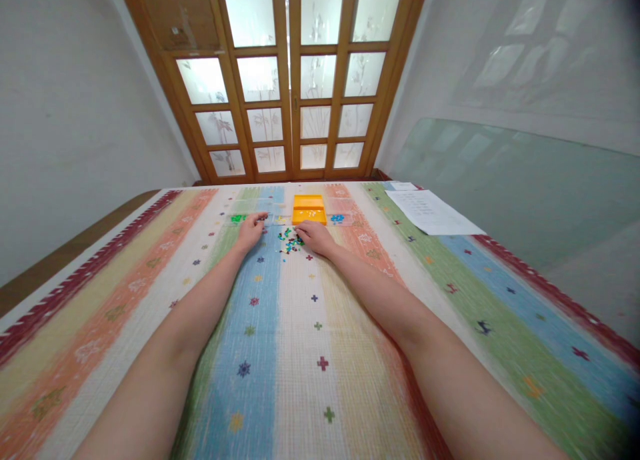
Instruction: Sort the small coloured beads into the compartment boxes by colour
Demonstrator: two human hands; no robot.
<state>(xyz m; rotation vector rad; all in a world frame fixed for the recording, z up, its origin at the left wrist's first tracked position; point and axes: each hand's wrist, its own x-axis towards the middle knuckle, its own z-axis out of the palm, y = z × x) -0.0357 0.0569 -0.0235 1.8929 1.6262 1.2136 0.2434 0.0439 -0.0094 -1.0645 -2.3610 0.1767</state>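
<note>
My left hand reaches to the far part of the table, its fingers curled and fingertips close together at a small group of dark pieces. My right hand rests at the right edge of a loose pile of tiny mixed-colour pieces, fingers bent and pressed together. Whatever either hand holds is too small to make out. Behind the right hand stands an opened yellow plastic box with small pale pieces in it. Green pieces, yellow pieces and blue pieces lie in separate groups.
A striped, patterned cloth covers the table. Printed paper sheets lie at the far right. Clear, see-through material seems to lie around the sorted groups. Wooden doors with glass panes stand beyond the table, and a glass sheet leans at the right wall.
</note>
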